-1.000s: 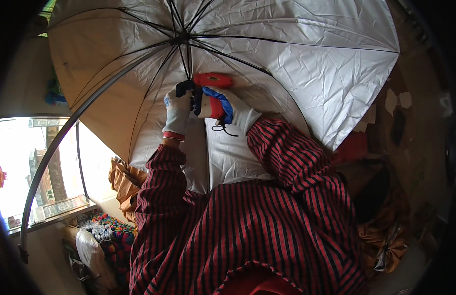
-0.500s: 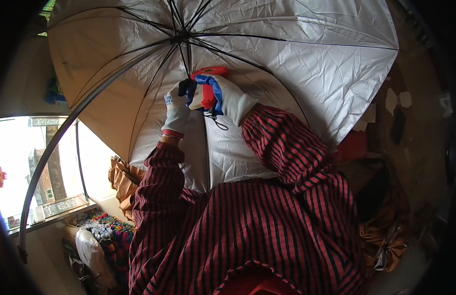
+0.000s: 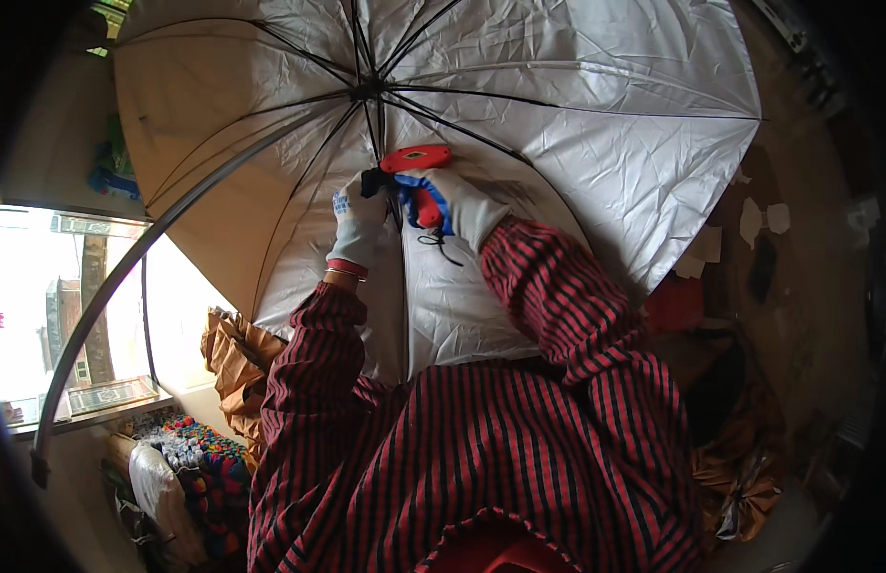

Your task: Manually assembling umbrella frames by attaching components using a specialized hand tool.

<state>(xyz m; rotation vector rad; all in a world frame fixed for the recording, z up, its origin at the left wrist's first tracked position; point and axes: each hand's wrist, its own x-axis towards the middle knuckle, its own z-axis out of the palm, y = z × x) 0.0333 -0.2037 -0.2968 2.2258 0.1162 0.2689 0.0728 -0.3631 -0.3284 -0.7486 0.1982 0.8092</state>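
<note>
An open umbrella (image 3: pixel 643 181) with a silver-grey inner side spreads before me, its black ribs meeting at a hub (image 3: pixel 369 88). Its dark shaft (image 3: pixel 176 215), bent by the lens, runs down to the lower left. In my right hand (image 3: pixel 462 205), gloved in white and blue, is a red handheld device (image 3: pixel 416 159) with an oval head and a black cord loop (image 3: pixel 441 246). Beside it my left hand (image 3: pixel 359 212), gloved too, has its fingers closed near a rib below the hub. What they pinch is hidden.
A bright window (image 3: pixel 42 306) with a sill lies at the left. Crumpled brown paper (image 3: pixel 235 368), a white plastic bundle (image 3: pixel 158 487) and multicoloured textile (image 3: pixel 209 454) sit below it. At the right are a red object (image 3: pixel 674 304), white paper pieces (image 3: pixel 751 222) and more brown wrapping (image 3: pixel 739 482).
In the picture, the umbrella hub and both hands have shifted slightly down and right. The red device has turned, so its oval head shows more fully. My right hand still grips it.
</note>
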